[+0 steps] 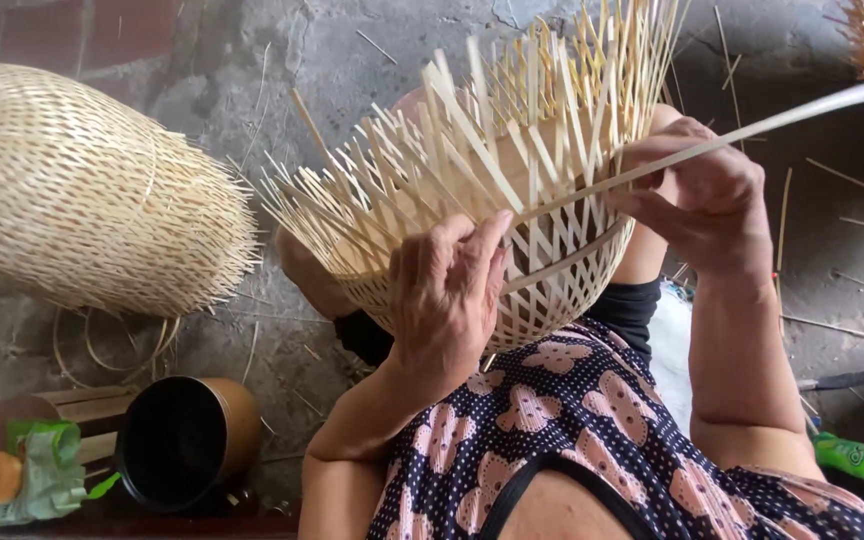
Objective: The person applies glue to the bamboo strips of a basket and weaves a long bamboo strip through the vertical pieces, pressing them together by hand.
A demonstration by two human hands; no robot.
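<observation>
half-woven bamboo basket held in the lap

the unfinished basket (472, 200) rests on the person's knees, rim toward the camera. its lower bowl is closely woven, while the upper part is an open lattice whose loose stakes (552, 60) fan out uncut; judged from this, the base is done and the wall and rim remain. the left hand (447, 290) is spread over the woven wall, fingers pressing it, steadying it. the right hand (702, 195) pinches a long flat bamboo strip (752, 128) that enters the lattice. outward: a finished basket (82, 190) lies on the concrete floor (282, 70), near a dark round pot (182, 440).
</observation>
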